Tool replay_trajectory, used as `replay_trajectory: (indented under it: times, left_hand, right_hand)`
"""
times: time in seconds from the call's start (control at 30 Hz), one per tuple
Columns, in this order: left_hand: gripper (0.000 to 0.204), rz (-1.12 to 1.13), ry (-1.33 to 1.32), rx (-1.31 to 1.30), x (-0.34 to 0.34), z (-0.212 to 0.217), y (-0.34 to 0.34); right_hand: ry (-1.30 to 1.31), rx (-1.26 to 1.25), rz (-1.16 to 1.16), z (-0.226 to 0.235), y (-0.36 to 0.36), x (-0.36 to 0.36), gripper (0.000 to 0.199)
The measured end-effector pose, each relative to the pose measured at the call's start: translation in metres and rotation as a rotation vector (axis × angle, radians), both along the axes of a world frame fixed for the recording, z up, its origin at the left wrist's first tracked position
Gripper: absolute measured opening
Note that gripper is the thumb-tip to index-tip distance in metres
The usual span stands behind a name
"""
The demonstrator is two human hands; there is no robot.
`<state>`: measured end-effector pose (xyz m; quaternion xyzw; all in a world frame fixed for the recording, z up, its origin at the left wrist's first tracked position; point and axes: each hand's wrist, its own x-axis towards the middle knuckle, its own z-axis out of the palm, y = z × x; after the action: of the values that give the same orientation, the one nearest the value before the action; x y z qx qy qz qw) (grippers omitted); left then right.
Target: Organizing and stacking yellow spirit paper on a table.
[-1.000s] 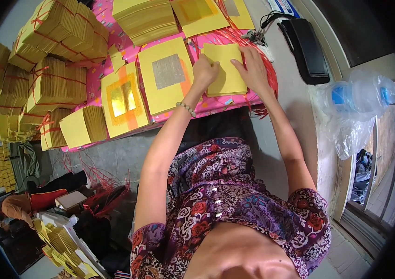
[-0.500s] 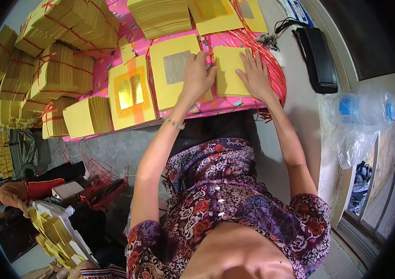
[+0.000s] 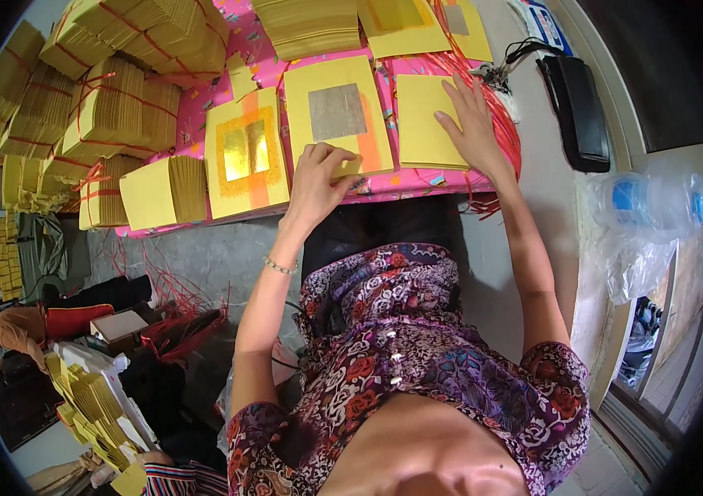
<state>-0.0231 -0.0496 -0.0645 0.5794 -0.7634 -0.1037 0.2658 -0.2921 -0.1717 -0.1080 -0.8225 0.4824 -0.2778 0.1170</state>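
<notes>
My left hand (image 3: pixel 318 182) is at the near edge of the middle stack of yellow paper. Its thumb and curled fingers close on the edge of the top yellow paper sheet (image 3: pixel 302 95), which bears a silver square (image 3: pixel 337 113). An orange band shows at that sheet's right side. My right hand (image 3: pixel 474 136) rests with fingers stretched out along the right side of a plain yellow paper stack (image 3: pixel 426 120). Left of the middle stack lies yellow paper with a gold square (image 3: pixel 247 150). The underside of my left fingers is hidden.
Bundles of yellow paper (image 3: pixel 103 107) tied with red string are piled at the left. More stacks (image 3: pixel 306 29) stand at the back of the pink-covered table (image 3: pixel 203 221). Red strings (image 3: pixel 504 132) hang on the right, near a black case (image 3: pixel 575 116) and a plastic bottle (image 3: pixel 637 198).
My left hand has moved left and nearer, from the middle stack's right side to its near edge. My right hand has slid slightly right on the plain stack. The view has shifted a little.
</notes>
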Motion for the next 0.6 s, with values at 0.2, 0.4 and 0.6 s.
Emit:
replay_trajectory:
  times: [0.2,0.4,0.6]
  left_hand:
    - [0.02,-0.026,0.049,-0.002,0.008,-0.006,0.0]
    - [0.012,0.008,0.176,0.064,0.01,-0.004,-0.003]
    - [0.011,0.013,0.224,0.046,0.011,-0.007,-0.005]
  right_hand:
    - [-0.123,-0.081,0.136,0.034,0.015,0.011,0.04]
    - [-0.126,0.019,0.35,0.039,0.03,0.023,0.028]
    - [-0.09,0.045,0.51,0.04,0.039,0.036,0.023]
